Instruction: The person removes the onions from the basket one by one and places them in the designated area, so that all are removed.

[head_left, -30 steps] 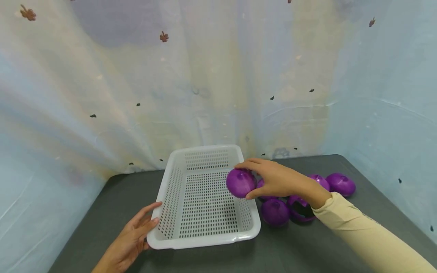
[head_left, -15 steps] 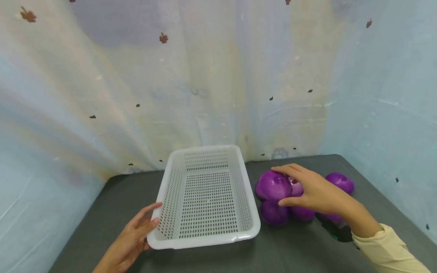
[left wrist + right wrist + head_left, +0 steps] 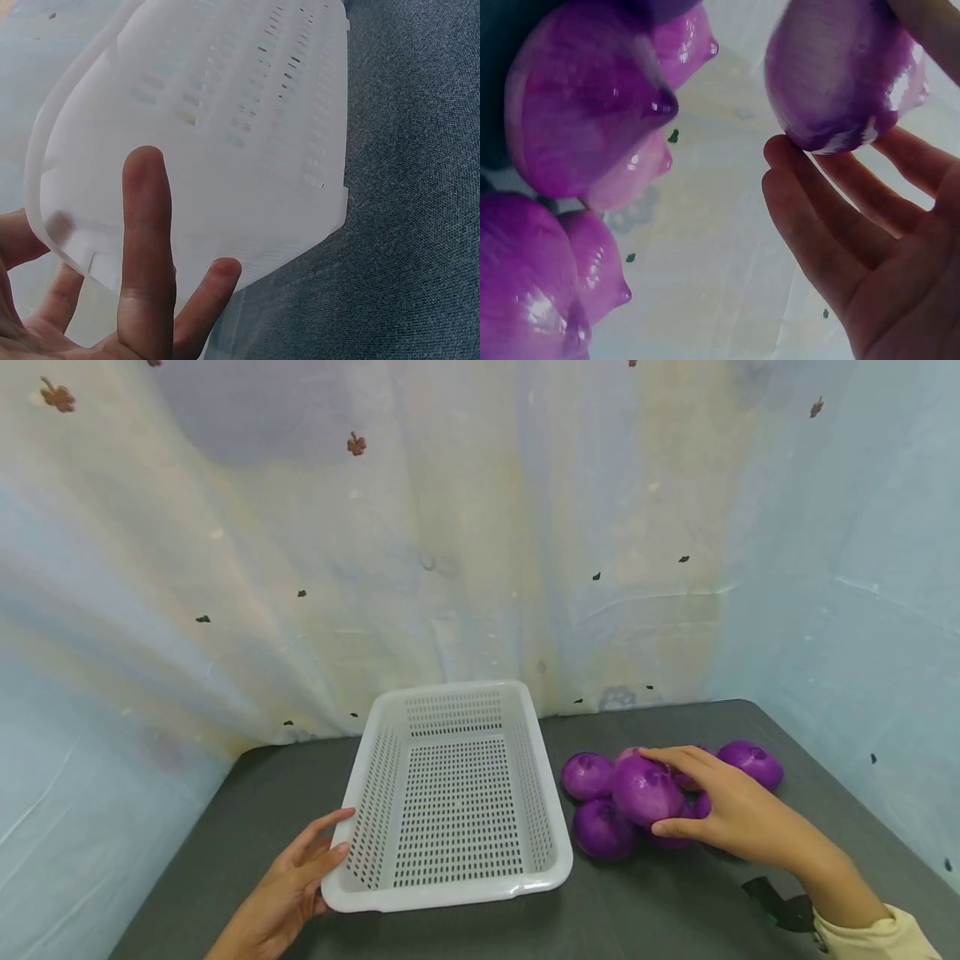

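In the head view, my left hand (image 3: 283, 887) grips the near left corner of a white perforated plastic basket (image 3: 450, 896), thumb on the rim. The left wrist view shows its fingers against the basket's outer wall (image 3: 97, 172). My right hand (image 3: 742, 806) holds a glossy purple onion (image 3: 648, 790) between thumb and fingers, above the other onions at the basket's right. Up close in the right wrist view, the held onion (image 3: 840, 75) is raised clear of its neighbours. Left of it are several more onions (image 3: 585, 105). The hand hides part of the group.
On the dark grey table (image 3: 630, 918), two onions, one behind (image 3: 587, 776) and one nearer (image 3: 602, 829), lie close to the basket's right side. Another onion (image 3: 752, 764) lies at the far right. A patterned curtain (image 3: 465, 543) hangs behind the table.
My right hand has carried the onion from over the basket's right rim rightward, above the other onions, and slightly lower. My left hand and the basket have stayed in place.
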`<state>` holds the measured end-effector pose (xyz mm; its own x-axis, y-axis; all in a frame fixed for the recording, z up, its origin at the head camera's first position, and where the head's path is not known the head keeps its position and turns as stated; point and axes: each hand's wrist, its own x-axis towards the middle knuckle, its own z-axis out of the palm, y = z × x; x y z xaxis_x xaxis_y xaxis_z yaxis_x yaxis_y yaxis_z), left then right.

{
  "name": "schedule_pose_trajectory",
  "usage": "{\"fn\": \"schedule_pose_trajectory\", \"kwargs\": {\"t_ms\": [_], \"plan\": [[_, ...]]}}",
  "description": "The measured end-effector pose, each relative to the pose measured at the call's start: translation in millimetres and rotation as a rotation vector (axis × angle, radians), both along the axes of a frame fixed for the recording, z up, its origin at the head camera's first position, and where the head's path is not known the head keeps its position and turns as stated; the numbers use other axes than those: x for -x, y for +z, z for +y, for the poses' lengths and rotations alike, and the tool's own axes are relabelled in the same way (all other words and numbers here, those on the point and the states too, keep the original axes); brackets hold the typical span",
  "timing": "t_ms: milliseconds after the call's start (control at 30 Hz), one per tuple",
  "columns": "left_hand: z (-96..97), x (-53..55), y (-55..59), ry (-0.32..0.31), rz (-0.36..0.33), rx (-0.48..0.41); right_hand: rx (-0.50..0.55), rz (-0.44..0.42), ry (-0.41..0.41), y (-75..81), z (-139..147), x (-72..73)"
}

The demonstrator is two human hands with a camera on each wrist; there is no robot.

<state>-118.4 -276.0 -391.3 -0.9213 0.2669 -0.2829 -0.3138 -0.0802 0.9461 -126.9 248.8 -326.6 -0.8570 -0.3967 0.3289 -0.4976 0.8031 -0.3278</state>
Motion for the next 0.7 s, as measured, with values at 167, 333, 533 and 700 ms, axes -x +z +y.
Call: {"fn": "schedule_pose_trajectory", "kwargs": {"t_ms": [167,333,533,700], "plan": [[0.8,0.0,0.3,0.007,0.003,0.002,0.010,-0.018,-0.016,3.6,8,0.0],[1.4,0.3,-0.4,0.009,0.005,-0.004,0.020,-0.027,-0.063,11.0,25,-1.2],[1.2,0.8,-2.3,0.002,0.007,-0.001,0.018,0.017,-0.090,13.0,52,-0.1],[0.9,0.2,-1.1,0.006,0.005,0.010,0.029,0.003,-0.109,8.9,77,6.2]]}}
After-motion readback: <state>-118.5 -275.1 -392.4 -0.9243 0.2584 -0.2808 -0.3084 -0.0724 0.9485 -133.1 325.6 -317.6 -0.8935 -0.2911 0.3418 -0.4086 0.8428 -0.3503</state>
